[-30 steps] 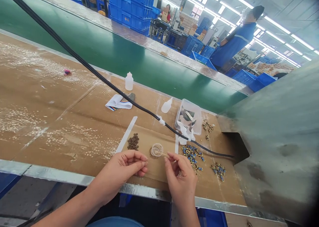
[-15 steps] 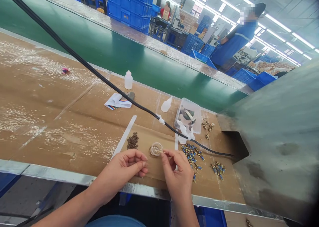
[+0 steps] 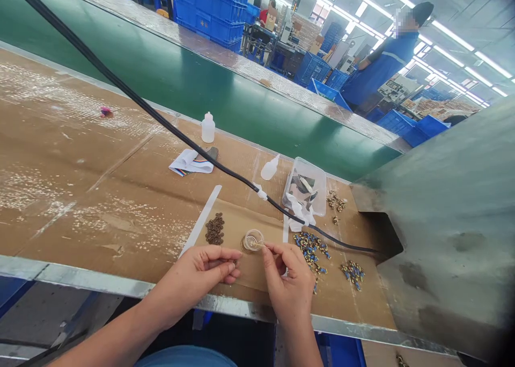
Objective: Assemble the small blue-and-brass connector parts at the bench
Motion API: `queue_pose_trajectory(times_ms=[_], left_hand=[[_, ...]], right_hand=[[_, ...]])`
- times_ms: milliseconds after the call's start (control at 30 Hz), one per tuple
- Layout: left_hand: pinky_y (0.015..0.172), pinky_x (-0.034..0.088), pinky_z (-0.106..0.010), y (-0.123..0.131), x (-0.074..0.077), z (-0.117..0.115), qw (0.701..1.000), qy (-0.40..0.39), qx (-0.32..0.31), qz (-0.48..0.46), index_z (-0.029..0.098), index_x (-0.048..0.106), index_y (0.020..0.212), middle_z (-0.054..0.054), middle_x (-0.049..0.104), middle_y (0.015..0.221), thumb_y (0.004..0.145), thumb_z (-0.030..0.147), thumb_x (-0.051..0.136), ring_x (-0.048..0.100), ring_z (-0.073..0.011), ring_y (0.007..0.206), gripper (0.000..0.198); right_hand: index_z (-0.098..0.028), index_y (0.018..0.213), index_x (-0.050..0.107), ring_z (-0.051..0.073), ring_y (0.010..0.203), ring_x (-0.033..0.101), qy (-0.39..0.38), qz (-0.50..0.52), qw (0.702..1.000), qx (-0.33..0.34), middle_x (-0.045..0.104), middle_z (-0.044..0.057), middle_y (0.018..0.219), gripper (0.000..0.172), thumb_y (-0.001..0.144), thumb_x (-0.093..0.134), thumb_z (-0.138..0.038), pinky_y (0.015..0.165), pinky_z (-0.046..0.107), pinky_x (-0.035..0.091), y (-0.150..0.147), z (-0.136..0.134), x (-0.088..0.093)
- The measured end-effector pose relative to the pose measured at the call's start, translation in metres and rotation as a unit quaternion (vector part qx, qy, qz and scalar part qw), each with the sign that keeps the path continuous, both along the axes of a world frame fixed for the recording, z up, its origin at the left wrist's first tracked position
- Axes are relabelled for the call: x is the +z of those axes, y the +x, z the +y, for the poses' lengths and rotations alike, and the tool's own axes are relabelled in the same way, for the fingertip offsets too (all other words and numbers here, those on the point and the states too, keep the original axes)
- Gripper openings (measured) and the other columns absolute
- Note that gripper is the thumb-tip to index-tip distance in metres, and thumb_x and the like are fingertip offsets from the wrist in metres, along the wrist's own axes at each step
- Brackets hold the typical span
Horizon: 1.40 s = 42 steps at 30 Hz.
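The right hand [image 3: 288, 281] grasps a thin stick [image 3: 259, 244] between thumb and fingertips, its far end inside a small clear plastic cup [image 3: 253, 240]; the left hand [image 3: 197, 281] is curled, its thumb and fingertips closed on a tiny dark part [image 3: 233, 261], too small to make out well, on the near left of the cup; the step in hand appears to be working the stick in the cup while the left hand keeps the part pinched; the next move calls for a steady, precise pinch from both hands, since the part is so small.

Left of the cup lies a heap of dark brown small parts [image 3: 214, 228], beside a white paper strip [image 3: 201, 221]; right of it sit blue-and-brass fittings [image 3: 309, 251], with a second cluster of blue-and-brass fittings [image 3: 353, 274] farther right; beyond those, a clear plastic tub [image 3: 303, 187] holds scraps, and a white nozzle bottle [image 3: 270, 167] lies on its side; farther beyond and left of the cup stands a white squeeze bottle [image 3: 208, 127]; a black cable [image 3: 189, 152] crosses the cardboard sheet [image 3: 120, 195] behind the cup; past a green conveyor belt [image 3: 193, 82], a co-worker in a blue smock [image 3: 378, 61] stands among blue crates [image 3: 394, 123].
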<state>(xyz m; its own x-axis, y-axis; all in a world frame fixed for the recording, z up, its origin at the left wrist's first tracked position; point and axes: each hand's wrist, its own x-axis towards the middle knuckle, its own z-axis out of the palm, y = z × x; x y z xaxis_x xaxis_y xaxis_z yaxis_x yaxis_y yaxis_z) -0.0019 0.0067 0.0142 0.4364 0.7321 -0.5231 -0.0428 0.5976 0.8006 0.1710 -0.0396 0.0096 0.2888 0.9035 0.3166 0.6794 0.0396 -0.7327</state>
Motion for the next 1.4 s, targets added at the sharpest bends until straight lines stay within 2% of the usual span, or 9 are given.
queue_pose_trajectory(times_ms=[200,500,833,1400], left_hand=[[0.079,0.054,-0.031,0.004,-0.002,0.0,1.0,-0.007,0.008,0.002,0.013,0.069,0.091,-0.005,0.078,0.075,0.065,0.021,0.072,0.07,-0.0181,0.076,0.027],[0.074,0.054,-0.029,0.005,-0.012,-0.004,0.999,0.039,0.019,-0.008,0.016,0.067,0.084,-0.001,0.074,0.073,0.066,0.016,0.069,0.07,-0.016,0.071,0.018],[0.068,0.051,-0.025,0.006,-0.011,-0.002,0.998,0.056,0.011,-0.009,0.017,0.063,0.076,0.002,0.068,0.067,0.067,0.017,0.069,0.064,-0.0122,0.065,0.01],[0.074,0.056,-0.03,0.006,-0.01,-0.006,0.998,0.054,0.032,-0.01,0.015,0.068,0.08,-0.001,0.073,0.07,0.068,0.022,0.07,0.07,-0.0173,0.072,0.014]], right_hand=[[-0.022,0.088,0.068,0.009,0.061,0.054,-0.001,-0.004,1.0,0.0,0.063,0.0,0.079,0.01,0.086,0.058,-0.023,0.056,0.021,0.043,0.0,0.0,0.001],[-0.022,0.089,0.068,0.009,0.063,0.053,-0.003,-0.003,1.0,0.003,0.063,0.0,0.079,0.01,0.085,0.059,-0.023,0.057,0.021,0.042,0.001,0.0,0.002],[-0.021,0.087,0.068,0.01,0.062,0.053,-0.011,-0.013,1.0,0.001,0.062,0.001,0.079,0.011,0.086,0.058,-0.024,0.057,0.022,0.042,0.001,-0.001,0.002],[-0.02,0.085,0.067,0.011,0.062,0.054,-0.013,-0.018,1.0,0.002,0.062,0.002,0.078,0.014,0.087,0.055,-0.026,0.057,0.022,0.043,0.001,0.0,0.004]])
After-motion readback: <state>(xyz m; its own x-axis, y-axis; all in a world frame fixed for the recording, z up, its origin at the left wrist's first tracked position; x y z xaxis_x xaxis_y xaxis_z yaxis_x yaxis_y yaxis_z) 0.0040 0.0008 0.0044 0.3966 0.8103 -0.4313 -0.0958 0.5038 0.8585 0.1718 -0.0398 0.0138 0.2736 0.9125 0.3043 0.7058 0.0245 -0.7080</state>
